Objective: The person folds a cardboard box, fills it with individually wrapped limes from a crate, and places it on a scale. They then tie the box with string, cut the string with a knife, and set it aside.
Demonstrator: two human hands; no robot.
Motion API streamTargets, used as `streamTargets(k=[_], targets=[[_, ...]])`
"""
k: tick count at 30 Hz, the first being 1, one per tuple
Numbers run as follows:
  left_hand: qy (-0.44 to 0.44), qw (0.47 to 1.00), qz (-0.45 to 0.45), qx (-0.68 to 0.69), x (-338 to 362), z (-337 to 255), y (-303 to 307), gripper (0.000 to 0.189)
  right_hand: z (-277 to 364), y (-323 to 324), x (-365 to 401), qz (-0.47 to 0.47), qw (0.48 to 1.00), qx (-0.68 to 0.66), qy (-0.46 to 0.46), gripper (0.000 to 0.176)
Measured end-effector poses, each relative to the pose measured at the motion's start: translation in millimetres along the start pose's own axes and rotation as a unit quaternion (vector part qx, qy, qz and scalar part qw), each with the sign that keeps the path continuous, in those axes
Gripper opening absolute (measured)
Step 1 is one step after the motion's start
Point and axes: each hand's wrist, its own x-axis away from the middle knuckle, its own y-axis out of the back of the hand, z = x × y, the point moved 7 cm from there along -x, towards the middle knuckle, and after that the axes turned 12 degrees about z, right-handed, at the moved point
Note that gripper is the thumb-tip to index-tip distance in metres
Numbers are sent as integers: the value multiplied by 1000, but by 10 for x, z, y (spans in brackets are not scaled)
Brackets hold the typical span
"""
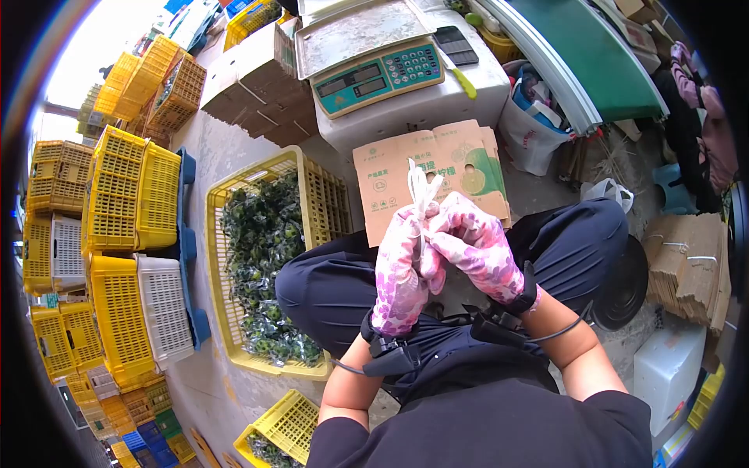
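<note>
Both of my hands wear white gloves with a pink floral print and are raised close together over my lap. My left hand (399, 273) is closed around the lower part of a white, twisted strip bundle (421, 187), whose loose ends stick up above the fingers. Against it, my right hand (477, 248) pinches the same bundle from the right side. Gloved fingers hide its lower part. Just beyond the hands stands a flat brown cardboard box (394, 168) with green print, partly covered by the white strips.
Left of my knee is a yellow crate (331, 195) of small bagged green items (265, 234). A digital scale (378, 78) and a green-handled knife (465, 82) lie on a white foam box (343, 132). Stacked crates (117, 191) line the left; bundled cardboard (686, 265) stands right.
</note>
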Motion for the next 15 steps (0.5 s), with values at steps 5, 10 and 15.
streamTargets(k=[5,10,15], targets=[[-29,999,12,-19,20,-7,-14,34,42,-36,6,-78,995,10,-68,7],[-48,996,24,-65,34,-50,-63,37,27,-68,-20,-69,990,-47,-112,20],[-48,990,42,-128,49,-60,-67,33,-21,-73,0,-110,988,-57,-89,24]])
